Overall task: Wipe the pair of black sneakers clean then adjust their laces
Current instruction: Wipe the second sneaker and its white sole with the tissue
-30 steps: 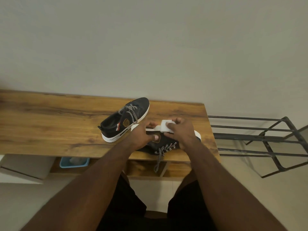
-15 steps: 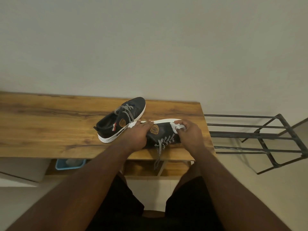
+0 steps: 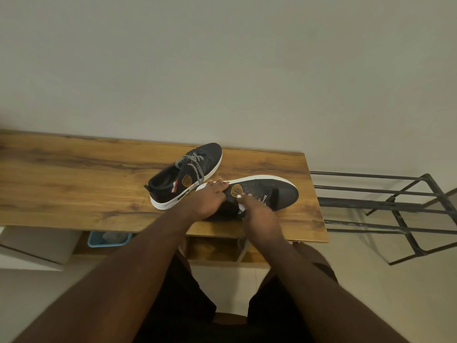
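Two black sneakers with white soles lie on a wooden table (image 3: pixel 74 184). The far sneaker (image 3: pixel 188 174) stands upright, toe pointing to the back right, its speckled laces loose. The near sneaker (image 3: pixel 269 191) lies tipped on its side, toe to the right, gold badge facing up. My left hand (image 3: pixel 205 199) grips its heel end. My right hand (image 3: pixel 259 214) presses a small white wipe (image 3: pixel 241 205) against its side near the laces; most of the wipe is hidden under my fingers.
A black metal rack (image 3: pixel 395 206) stands on the floor to the right of the table. Under the table sits a blue tray (image 3: pixel 108 240) on a lower shelf. A pale wall rises right behind the table.
The near sneaker has been turned from sole-up onto its side. My right hand with the wipe has slid left from the toe toward the laces.
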